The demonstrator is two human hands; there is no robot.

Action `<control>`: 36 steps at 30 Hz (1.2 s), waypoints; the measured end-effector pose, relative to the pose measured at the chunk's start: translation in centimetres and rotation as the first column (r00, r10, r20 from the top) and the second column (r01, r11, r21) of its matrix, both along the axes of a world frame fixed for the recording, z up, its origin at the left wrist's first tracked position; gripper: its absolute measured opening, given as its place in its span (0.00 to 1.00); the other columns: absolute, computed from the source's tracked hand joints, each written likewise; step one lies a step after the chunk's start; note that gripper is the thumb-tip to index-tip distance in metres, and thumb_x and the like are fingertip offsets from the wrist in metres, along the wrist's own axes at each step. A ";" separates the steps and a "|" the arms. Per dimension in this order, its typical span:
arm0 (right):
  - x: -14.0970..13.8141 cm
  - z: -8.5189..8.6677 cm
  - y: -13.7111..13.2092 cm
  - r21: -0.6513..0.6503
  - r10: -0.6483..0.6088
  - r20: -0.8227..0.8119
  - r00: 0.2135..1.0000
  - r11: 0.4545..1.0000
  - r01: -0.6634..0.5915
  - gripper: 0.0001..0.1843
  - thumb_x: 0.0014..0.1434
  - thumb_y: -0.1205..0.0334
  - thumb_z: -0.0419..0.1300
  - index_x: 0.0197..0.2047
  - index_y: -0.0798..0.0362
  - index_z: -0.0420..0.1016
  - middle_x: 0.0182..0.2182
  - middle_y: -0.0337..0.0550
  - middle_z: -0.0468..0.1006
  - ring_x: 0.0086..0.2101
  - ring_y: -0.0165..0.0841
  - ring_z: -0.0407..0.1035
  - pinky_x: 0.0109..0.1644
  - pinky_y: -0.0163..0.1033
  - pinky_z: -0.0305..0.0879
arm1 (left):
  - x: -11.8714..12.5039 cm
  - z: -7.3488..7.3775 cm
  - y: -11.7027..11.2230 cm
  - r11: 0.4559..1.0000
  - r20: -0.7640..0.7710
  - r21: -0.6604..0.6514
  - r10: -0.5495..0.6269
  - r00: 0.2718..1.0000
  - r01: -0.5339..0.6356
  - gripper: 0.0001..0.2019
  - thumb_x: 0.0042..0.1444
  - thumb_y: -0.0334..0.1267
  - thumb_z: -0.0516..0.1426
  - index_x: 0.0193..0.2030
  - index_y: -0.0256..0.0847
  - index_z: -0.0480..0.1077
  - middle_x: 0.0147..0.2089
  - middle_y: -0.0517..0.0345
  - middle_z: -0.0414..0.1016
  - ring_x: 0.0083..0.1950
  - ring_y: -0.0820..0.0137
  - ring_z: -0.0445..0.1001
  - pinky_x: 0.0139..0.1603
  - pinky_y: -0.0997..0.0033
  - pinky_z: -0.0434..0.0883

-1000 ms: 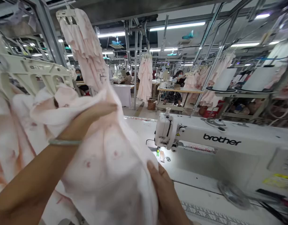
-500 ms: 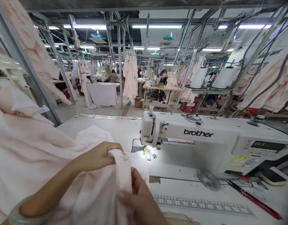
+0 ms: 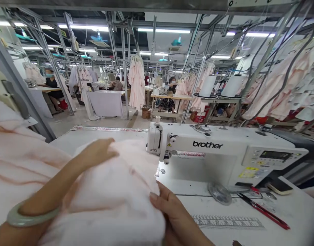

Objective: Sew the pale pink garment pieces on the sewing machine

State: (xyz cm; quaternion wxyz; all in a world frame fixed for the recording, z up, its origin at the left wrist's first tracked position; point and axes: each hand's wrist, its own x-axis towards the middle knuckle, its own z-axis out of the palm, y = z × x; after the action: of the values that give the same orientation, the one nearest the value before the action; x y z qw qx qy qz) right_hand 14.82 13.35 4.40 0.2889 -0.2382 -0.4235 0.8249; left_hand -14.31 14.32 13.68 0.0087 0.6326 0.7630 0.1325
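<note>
Pale pink fabric (image 3: pixel 121 184) with soft reddish markings spreads between my hands and off to the left. My left hand (image 3: pixel 102 152), above a green bangle on the wrist, grips its upper edge, with the fingertips partly behind the cloth. Lower down, my right hand (image 3: pixel 172 208) pinches the right edge between thumb and fingers. Just beyond stands a white Brother sewing machine (image 3: pixel 187 143); the fabric covers much of its needle area.
Right of my right hand lie a printed ruler strip (image 3: pixel 228 222), red-handled tweezers or snips (image 3: pixel 267 212) and a clear round case (image 3: pixel 219 193). Thread cones (image 3: pixel 207 86) stand behind the machine. A metal post (image 3: pixel 21 75) rises at left. Co-workers sit at tables farther back.
The folded band between my hands has opened into a wider spread of cloth. My left hand has moved left and up, my right hand to the right. The view has shifted slightly.
</note>
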 end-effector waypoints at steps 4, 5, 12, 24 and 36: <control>2.1 -1.7 1.2 -0.008 -0.038 0.111 0.993 0.999 0.039 0.51 0.50 0.55 0.70 0.70 0.48 0.49 0.43 0.43 0.76 0.41 0.37 0.74 0.46 0.42 0.68 | 0.6 -4.1 0.6 0.986 -0.012 -0.094 -0.138 0.990 0.136 0.21 0.47 0.36 0.60 0.50 0.42 0.76 0.52 0.47 0.78 0.50 0.51 0.77 0.55 0.53 0.69; 2.6 -2.0 1.4 0.036 -0.015 0.129 0.992 0.999 0.011 0.52 0.50 0.58 0.69 0.71 0.46 0.46 0.43 0.43 0.75 0.41 0.36 0.73 0.46 0.41 0.67 | 1.1 -4.6 0.6 0.979 -0.007 -0.087 -0.185 0.983 0.184 0.19 0.51 0.35 0.57 0.52 0.42 0.75 0.55 0.47 0.77 0.55 0.51 0.75 0.59 0.51 0.66; 3.2 0.3 5.5 0.823 -0.142 0.494 0.858 0.394 -0.408 0.32 0.56 0.77 0.52 0.62 0.47 0.67 0.47 0.46 0.74 0.47 0.35 0.68 0.51 0.41 0.64 | 7.1 -6.2 3.9 0.900 0.105 -0.050 -0.427 0.898 0.434 0.14 0.63 0.35 0.49 0.47 0.44 0.75 0.50 0.53 0.77 0.55 0.61 0.73 0.57 0.62 0.67; 1.7 -2.6 11.2 0.740 -0.271 0.278 0.921 -0.551 -0.385 0.07 0.68 0.64 0.54 0.44 0.56 0.71 0.36 0.44 0.74 0.34 0.33 0.63 0.36 0.39 0.58 | 7.1 -7.4 4.9 0.925 0.308 -0.112 -0.315 0.898 0.363 0.07 0.53 0.37 0.54 0.25 0.41 0.65 0.24 0.63 0.64 0.28 0.69 0.64 0.31 0.71 0.59; 1.9 -2.6 11.3 0.729 -0.337 0.237 0.911 -0.558 -0.397 0.05 0.68 0.64 0.57 0.43 0.56 0.71 0.41 0.44 0.77 0.39 0.34 0.65 0.43 0.40 0.60 | 9.1 -10.3 7.8 0.939 0.439 -0.063 -0.278 0.854 0.338 0.10 0.54 0.36 0.50 0.22 0.41 0.58 0.23 0.65 0.59 0.28 0.72 0.61 0.29 0.73 0.57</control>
State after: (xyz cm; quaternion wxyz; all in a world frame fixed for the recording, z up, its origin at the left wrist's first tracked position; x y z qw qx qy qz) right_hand 16.71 24.67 1.84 0.2148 -0.0024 -0.9745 -0.0652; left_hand -5.21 22.13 3.40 0.2390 0.7006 0.6384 0.2108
